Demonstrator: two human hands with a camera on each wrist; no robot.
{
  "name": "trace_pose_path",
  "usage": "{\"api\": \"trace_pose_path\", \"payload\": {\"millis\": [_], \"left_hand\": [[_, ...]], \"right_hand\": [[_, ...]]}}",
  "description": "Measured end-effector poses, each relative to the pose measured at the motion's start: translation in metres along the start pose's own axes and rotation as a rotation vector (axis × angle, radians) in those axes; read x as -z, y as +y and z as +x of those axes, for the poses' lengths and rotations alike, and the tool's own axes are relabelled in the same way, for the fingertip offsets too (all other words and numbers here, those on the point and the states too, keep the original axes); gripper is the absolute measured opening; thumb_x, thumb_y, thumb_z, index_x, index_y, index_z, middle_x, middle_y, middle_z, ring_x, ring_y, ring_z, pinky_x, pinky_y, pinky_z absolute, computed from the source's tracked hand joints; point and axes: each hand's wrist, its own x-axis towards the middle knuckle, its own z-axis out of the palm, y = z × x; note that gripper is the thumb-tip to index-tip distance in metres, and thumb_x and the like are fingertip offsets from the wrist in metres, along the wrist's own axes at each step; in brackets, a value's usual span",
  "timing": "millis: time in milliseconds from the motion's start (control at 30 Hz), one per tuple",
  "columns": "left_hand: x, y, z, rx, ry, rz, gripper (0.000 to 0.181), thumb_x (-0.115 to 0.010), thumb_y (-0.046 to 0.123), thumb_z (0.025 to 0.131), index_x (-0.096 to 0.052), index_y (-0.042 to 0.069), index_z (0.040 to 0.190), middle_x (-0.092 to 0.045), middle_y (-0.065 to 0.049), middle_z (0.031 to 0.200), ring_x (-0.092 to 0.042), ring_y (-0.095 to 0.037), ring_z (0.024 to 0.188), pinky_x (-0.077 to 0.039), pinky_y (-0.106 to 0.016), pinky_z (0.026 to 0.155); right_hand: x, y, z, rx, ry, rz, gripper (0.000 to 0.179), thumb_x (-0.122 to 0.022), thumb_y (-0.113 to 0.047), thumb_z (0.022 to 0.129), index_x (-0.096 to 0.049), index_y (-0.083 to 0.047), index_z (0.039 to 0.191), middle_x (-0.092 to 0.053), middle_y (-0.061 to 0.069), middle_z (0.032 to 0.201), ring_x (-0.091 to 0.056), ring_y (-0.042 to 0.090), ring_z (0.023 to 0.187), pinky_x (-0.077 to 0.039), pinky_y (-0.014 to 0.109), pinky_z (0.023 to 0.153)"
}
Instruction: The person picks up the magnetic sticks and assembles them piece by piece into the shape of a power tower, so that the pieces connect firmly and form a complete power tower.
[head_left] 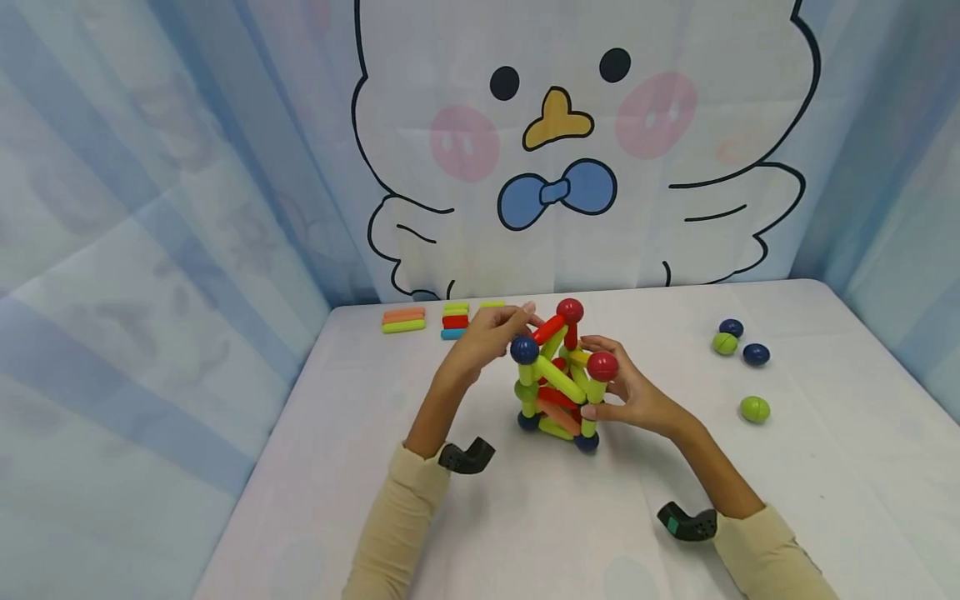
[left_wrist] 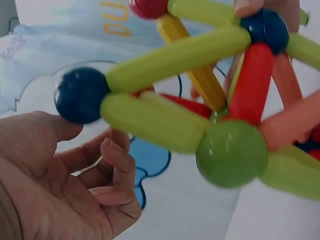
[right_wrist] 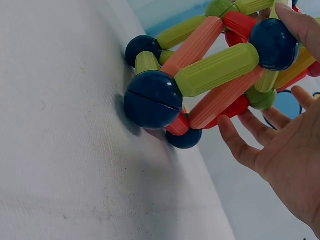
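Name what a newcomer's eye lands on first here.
Probably the large cartoon bird, upper centre behind the table. Then the colourful ball-and-rod frame at centre, between the left hand and right hand. Four loose blue and green balls lie off to its right.

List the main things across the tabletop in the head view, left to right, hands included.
Salmon stick, red stick, left hand, ball-and-stick frame, right hand, upper green ball, lower green ball.
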Motion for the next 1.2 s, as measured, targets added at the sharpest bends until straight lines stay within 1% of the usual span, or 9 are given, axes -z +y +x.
{"api": "trace_pose_path", "payload": {"millis": [167, 333, 467, 567, 633, 867, 967, 1067, 1200], "left_hand": [[0.008, -0.027, 0.014, -0.032, 0.124, 0.056, 0.038, -0.051, 0.036, 0.102, -0.069, 0.003, 0.11, -0.065, -0.013, 0.092, -0.06, -0.028, 0.09, -0.051, -0.026, 0.076], [0.011, -0.073, 0.039, 0.073, 0.207, 0.318, 0.023, -0.058, 0.023, 0.099, -0.067, 0.009, 0.115, -0.065, -0.012, 0.112, -0.06, -0.026, 0.102, -0.055, -0.037, 0.088], [0.008, -0.101, 0.052, 0.161, 0.214, 0.457, 0.032, -0.06, 0.018, 0.098, -0.062, 0.015, 0.129, -0.051, -0.018, 0.137, -0.052, -0.031, 0.121, -0.049, -0.046, 0.1], [0.005, -0.112, 0.055, 0.237, 0.206, 0.483, 0.039, -0.06, 0.019, 0.098, -0.056, 0.022, 0.136, -0.035, -0.02, 0.151, -0.041, -0.036, 0.136, -0.04, -0.055, 0.108], [0.004, -0.116, 0.057, 0.264, 0.205, 0.5, 0.037, -0.061, 0.021, 0.097, -0.056, 0.022, 0.134, -0.035, -0.02, 0.151, -0.042, -0.037, 0.135, -0.039, -0.056, 0.108], [0.003, -0.116, 0.054, 0.233, 0.177, 0.607, 0.025, -0.07, 0.024, 0.091, -0.064, 0.015, 0.114, -0.047, -0.019, 0.14, -0.052, -0.033, 0.118, -0.048, -0.049, 0.1], [0.005, -0.111, 0.048, 0.178, 0.166, 0.527, 0.026, -0.069, 0.024, 0.092, -0.065, 0.011, 0.114, -0.059, -0.016, 0.124, -0.057, -0.029, 0.107, -0.053, -0.041, 0.092], [0.009, -0.1, 0.04, 0.068, 0.166, 0.387, 0.029, -0.068, 0.025, 0.092, -0.064, 0.008, 0.116, -0.065, -0.011, 0.111, -0.06, -0.025, 0.099, -0.055, -0.032, 0.082], [0.011, -0.075, 0.027, -0.111, 0.155, 0.07, 0.033, -0.066, 0.026, 0.094, -0.059, 0.006, 0.12, -0.063, -0.012, 0.112, -0.063, -0.028, 0.1, -0.056, -0.026, 0.08]], "right_hand": [[-0.001, 0.0, 0.0, -0.002, -0.003, -0.002, 0.094, -0.077, -0.017, 0.079, -0.015, -0.017, 0.15, -0.019, 0.017, 0.158, -0.027, 0.046, 0.143, -0.032, 0.069, 0.103], [0.0, 0.0, 0.0, 0.001, -0.006, -0.002, 0.094, -0.076, -0.016, 0.08, -0.015, -0.017, 0.151, -0.019, 0.016, 0.158, -0.028, 0.046, 0.143, -0.032, 0.068, 0.103], [0.0, -0.001, -0.001, -0.003, 0.0, -0.006, 0.095, -0.077, -0.016, 0.079, -0.015, -0.016, 0.151, -0.02, 0.017, 0.158, -0.028, 0.046, 0.143, -0.033, 0.067, 0.103], [-0.001, -0.002, -0.001, -0.004, 0.003, -0.007, 0.096, -0.077, -0.016, 0.079, -0.015, -0.015, 0.151, -0.019, 0.017, 0.158, -0.027, 0.046, 0.143, -0.033, 0.066, 0.103], [-0.001, -0.003, -0.001, -0.002, 0.003, -0.007, 0.096, -0.077, -0.016, 0.079, -0.015, -0.015, 0.151, -0.02, 0.017, 0.158, -0.027, 0.045, 0.143, -0.033, 0.067, 0.103], [0.0, -0.002, 0.001, 0.007, 0.004, -0.012, 0.096, -0.077, -0.015, 0.078, -0.015, -0.016, 0.151, -0.02, 0.016, 0.158, -0.027, 0.044, 0.144, -0.034, 0.067, 0.103], [0.0, -0.003, 0.001, 0.007, -0.002, -0.009, 0.095, -0.078, -0.016, 0.079, -0.015, -0.016, 0.151, -0.021, 0.016, 0.158, -0.027, 0.044, 0.144, -0.033, 0.067, 0.104], [0.0, -0.003, 0.001, 0.006, -0.007, -0.006, 0.096, -0.078, -0.015, 0.079, -0.015, -0.015, 0.151, -0.021, 0.017, 0.158, -0.028, 0.044, 0.143, -0.033, 0.067, 0.104], [0.0, -0.003, 0.0, 0.006, -0.006, -0.001, 0.096, -0.078, -0.015, 0.078, -0.015, -0.015, 0.151, -0.022, 0.017, 0.158, -0.029, 0.044, 0.143, -0.034, 0.067, 0.104]]}}
